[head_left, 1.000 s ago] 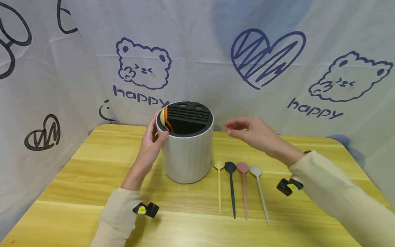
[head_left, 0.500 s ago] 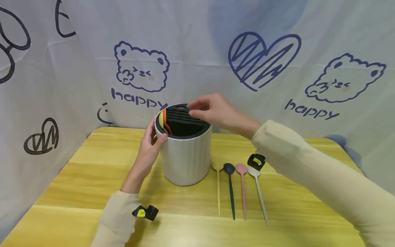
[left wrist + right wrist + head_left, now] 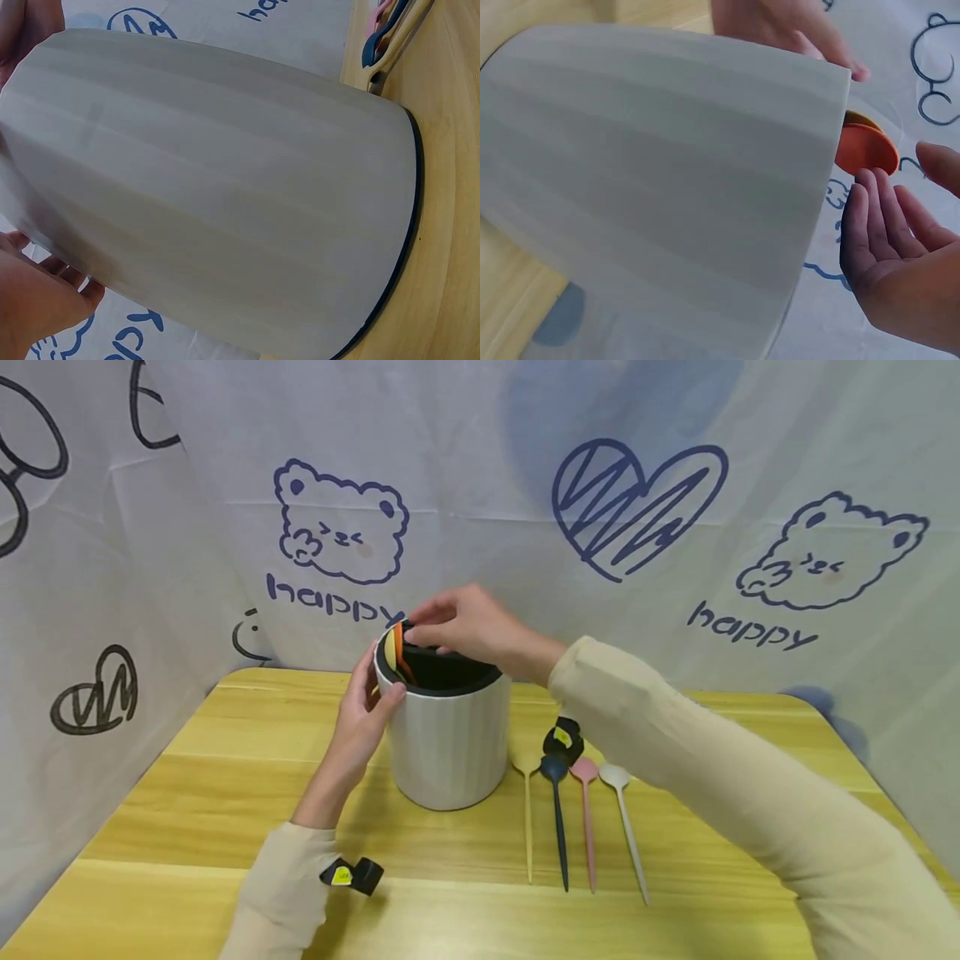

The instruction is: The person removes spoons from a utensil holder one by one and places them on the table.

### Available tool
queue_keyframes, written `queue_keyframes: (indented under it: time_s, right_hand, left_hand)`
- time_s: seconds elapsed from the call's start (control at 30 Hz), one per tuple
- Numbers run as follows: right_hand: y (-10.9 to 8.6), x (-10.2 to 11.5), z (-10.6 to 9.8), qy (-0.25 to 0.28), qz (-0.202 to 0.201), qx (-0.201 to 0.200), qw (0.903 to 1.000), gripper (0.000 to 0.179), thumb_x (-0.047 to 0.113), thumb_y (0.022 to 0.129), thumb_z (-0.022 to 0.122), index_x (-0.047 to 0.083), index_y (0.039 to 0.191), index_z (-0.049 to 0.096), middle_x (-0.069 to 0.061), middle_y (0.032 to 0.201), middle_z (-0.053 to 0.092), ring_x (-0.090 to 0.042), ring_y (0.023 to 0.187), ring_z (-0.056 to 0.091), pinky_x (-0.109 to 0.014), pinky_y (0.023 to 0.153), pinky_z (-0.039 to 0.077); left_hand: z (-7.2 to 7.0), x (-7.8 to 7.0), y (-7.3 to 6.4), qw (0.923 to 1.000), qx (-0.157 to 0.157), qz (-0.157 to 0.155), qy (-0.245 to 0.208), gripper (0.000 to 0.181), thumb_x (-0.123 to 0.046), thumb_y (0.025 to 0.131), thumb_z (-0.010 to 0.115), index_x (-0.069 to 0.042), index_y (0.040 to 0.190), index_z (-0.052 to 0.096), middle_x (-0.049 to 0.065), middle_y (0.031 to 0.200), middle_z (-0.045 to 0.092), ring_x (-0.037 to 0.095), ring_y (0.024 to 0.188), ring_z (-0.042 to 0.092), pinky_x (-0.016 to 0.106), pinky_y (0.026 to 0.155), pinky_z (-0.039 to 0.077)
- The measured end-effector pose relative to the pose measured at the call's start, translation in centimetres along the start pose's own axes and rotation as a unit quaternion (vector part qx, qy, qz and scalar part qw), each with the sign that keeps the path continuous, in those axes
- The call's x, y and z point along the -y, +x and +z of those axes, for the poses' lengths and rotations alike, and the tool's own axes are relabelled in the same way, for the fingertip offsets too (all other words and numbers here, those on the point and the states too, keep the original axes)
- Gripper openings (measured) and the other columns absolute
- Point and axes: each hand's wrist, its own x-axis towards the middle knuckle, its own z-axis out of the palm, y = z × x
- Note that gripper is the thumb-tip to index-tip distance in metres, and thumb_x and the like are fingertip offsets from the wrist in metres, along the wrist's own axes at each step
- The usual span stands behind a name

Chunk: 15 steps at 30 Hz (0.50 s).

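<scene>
A white, ribbed utensil holder (image 3: 450, 752) with a black inner rim stands upright on the wooden table. My left hand (image 3: 360, 718) grips its left side, thumb at the front of the rim. Inside, against the left wall, stand an orange rounded piece (image 3: 865, 150) like a spoon head and a yellow one (image 3: 390, 652). Over the opening is my right hand (image 3: 472, 622), hiding much of the black slotted insert. Its fingertips are right at the orange piece, with the thumb apart from the fingers in the right wrist view.
Right of the holder, a yellow spoon (image 3: 528, 810), a dark blue spoon (image 3: 558, 814), a pink spoon (image 3: 587, 818) and a white spoon (image 3: 628, 827) lie side by side on the table (image 3: 187, 793). A white printed cloth (image 3: 480, 468) hangs behind.
My right hand has moved left from beside the holder, across its opening, to the orange piece. The left hand keeps its grip, and the spoons on the table stay put.
</scene>
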Motion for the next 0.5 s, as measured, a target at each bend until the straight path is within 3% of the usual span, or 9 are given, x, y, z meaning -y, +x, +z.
queue_keyframes:
  time_s: [0.13, 0.5]
  right_hand:
    - [0.5, -0.2, 0.4, 0.034, 0.01, 0.003, 0.9994, 0.03, 0.013, 0.088, 0.071, 0.002, 0.116, 0.067, -0.008, 0.106, 0.068, -0.02, 0.092, 0.065, -0.027, 0.078, 0.055]
    - [1.1, -0.8, 1.9, 0.024, -0.011, 0.007, 0.9996, 0.028, 0.009, 0.089, 0.07, 0.0, 0.114, 0.068, -0.009, 0.101, 0.07, -0.017, 0.089, 0.066, -0.026, 0.075, 0.055]
  left_hand:
    - [0.0, 0.0, 0.0, 1.0, 0.001, 0.001, 0.001, 0.071, -0.031, 0.097, 0.054, -0.016, 0.155, 0.017, 0.002, 0.156, 0.023, 0.017, 0.14, 0.026, 0.037, 0.114, 0.024]
    - [-0.1, 0.1, -0.3, 0.9999, 0.004, 0.009, 0.006, 0.072, -0.031, 0.097, 0.053, -0.013, 0.155, 0.015, 0.002, 0.157, 0.022, 0.017, 0.14, 0.025, 0.038, 0.114, 0.023]
